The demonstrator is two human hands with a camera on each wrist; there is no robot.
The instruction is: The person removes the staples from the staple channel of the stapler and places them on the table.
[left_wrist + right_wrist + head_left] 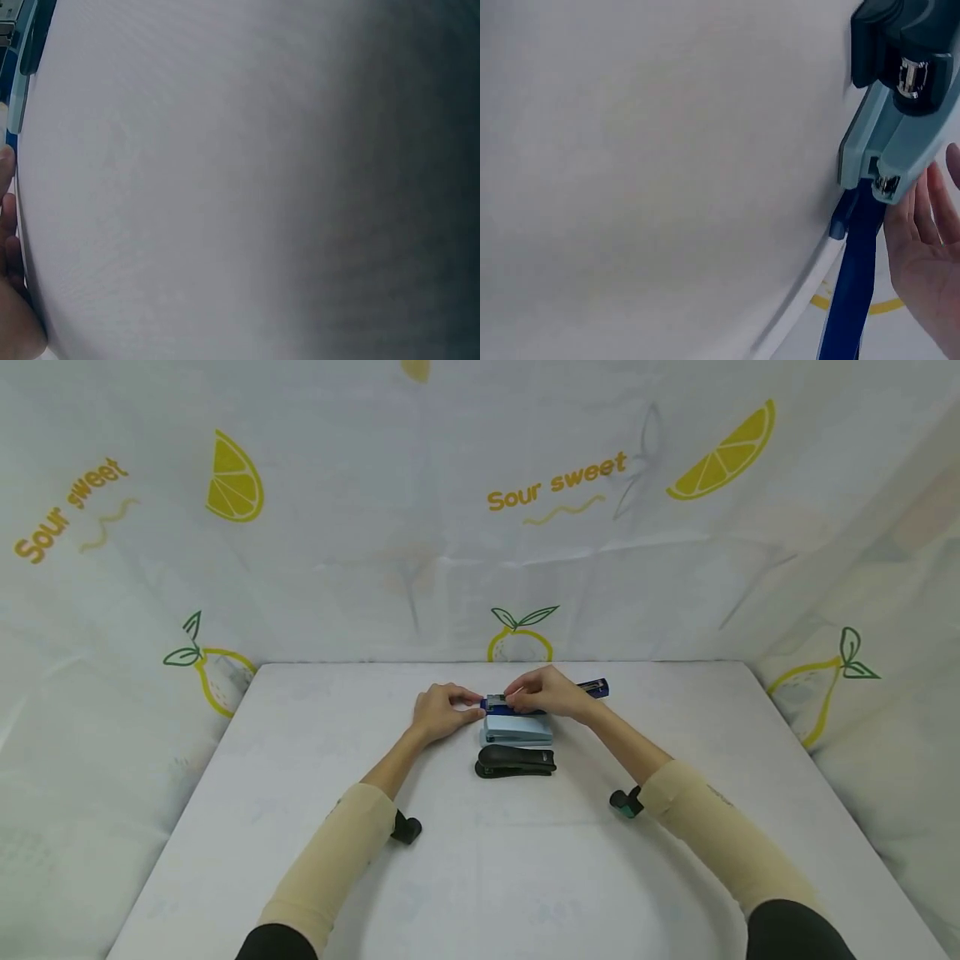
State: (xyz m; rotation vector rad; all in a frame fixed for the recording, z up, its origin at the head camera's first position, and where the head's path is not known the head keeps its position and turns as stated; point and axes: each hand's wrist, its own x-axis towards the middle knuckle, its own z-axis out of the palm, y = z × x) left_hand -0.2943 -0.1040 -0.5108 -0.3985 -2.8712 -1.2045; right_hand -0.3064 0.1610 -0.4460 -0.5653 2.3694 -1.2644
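Note:
A blue stapler lies at the back of the table, its long arm swung out to the right and a silver metal part exposed at its left. My left hand holds its left end between thumb and forefinger. Over the metal part, the fingertips and thumb of my right hand come together on the stapler; any small piece between them is hidden. In the right wrist view the blue arm extends beside my right hand. At the left wrist view's edge, only part of my left hand shows.
Directly in front of the blue stapler lies a light blue stapler, with a black stapler nearer still. All three are close together on the white table. A lemon-print sheet hangs behind the table's back edge.

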